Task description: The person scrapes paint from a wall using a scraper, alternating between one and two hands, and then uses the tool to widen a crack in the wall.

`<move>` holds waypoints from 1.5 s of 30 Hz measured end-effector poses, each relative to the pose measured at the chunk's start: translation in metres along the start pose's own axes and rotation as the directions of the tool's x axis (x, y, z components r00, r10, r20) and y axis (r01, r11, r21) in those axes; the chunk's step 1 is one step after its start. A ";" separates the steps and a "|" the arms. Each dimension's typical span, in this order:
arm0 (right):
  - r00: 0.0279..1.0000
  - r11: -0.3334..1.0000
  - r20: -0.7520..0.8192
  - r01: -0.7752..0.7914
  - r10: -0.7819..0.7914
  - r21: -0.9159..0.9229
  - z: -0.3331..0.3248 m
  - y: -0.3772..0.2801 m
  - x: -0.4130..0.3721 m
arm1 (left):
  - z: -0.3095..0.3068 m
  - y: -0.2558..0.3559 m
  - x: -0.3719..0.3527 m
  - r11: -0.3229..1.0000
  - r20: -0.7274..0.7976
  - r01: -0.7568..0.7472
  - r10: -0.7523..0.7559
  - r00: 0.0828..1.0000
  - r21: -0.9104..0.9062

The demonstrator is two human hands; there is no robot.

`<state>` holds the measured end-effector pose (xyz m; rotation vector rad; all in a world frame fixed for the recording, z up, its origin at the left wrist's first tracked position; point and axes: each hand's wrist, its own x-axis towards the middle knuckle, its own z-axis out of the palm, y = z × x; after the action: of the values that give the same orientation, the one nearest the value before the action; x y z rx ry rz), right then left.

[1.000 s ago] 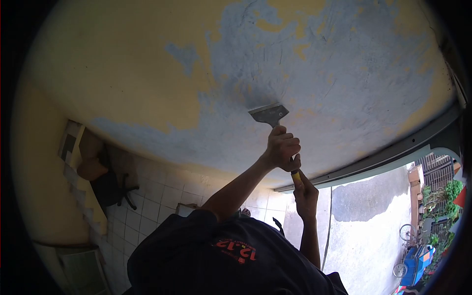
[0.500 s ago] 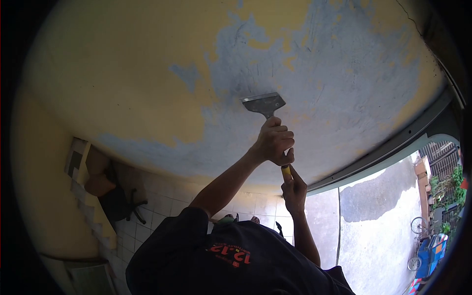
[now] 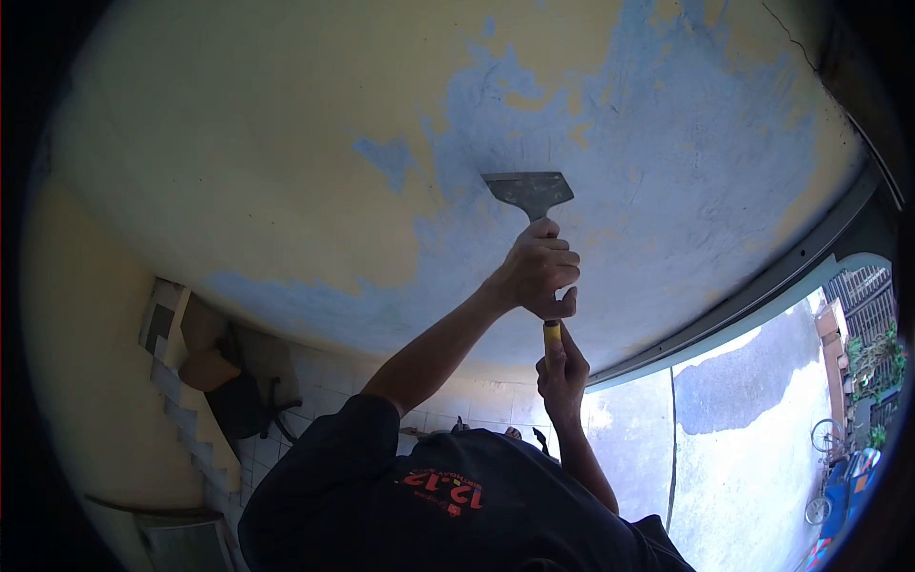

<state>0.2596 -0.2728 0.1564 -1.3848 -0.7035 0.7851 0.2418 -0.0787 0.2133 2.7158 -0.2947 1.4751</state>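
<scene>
Scraper handle (image 3: 552,335), seemingly mostly hidden

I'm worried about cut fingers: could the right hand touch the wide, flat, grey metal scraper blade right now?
Probably not without moving its grip: the right hand holds the yellow lower handle, and the left hand grips higher up, between it and the grey metal blade.
</scene>
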 end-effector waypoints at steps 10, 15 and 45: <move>0.997 0.998 -0.061 -0.042 0.045 0.049 0.014 -0.003 -0.009 | -0.002 -0.004 0.000 0.997 0.049 -0.003 0.007 0.999 -0.076; 0.992 0.992 -0.069 -0.096 0.102 0.079 0.017 -0.005 -0.010 | -0.009 -0.002 0.004 0.997 0.148 0.028 -0.018 0.989 -0.069; 0.997 1.000 -0.076 0.003 -0.002 0.006 0.026 -0.029 0.001 | -0.030 -0.015 0.025 0.999 0.054 -0.033 0.034 0.998 -0.005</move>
<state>0.2407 -0.2581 0.1870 -1.4010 -0.6428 0.7282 0.2325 -0.0637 0.2513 2.7642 -0.3467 1.4083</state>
